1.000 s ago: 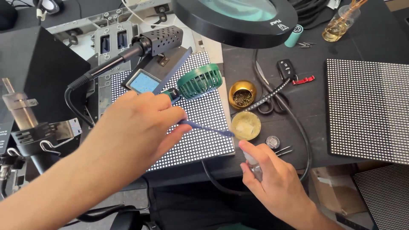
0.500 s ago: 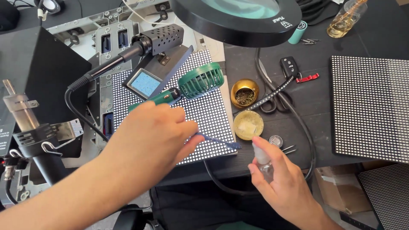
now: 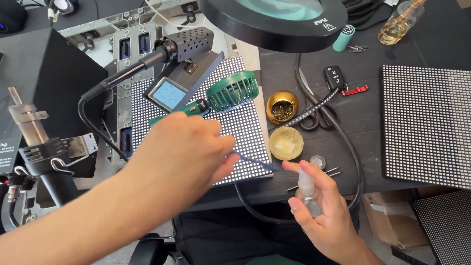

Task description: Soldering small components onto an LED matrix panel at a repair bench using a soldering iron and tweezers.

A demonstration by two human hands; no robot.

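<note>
My left hand [image 3: 179, 152] grips a thin blue brush [image 3: 255, 161] whose tip reaches past the lower right corner of a dotted LED panel [image 3: 240, 122]. My right hand [image 3: 326, 216] holds a small clear spray bottle [image 3: 308, 189] upright just below the brush tip, thumb near the nozzle. A small green fan [image 3: 230, 92] lies on the panel above my left hand.
A soldering iron stand [image 3: 184, 64] sits at the panel's top left. A gold wire-wool pot [image 3: 282, 106] and a round flux tin [image 3: 286, 143] stand right of the panel. A second LED panel [image 3: 427, 125] lies at the right, a magnifier lamp [image 3: 279, 17] overhead, a car key [image 3: 333, 77] beyond.
Both hands have drifted down and slightly right. The bottle has come closer under the brush tip.
</note>
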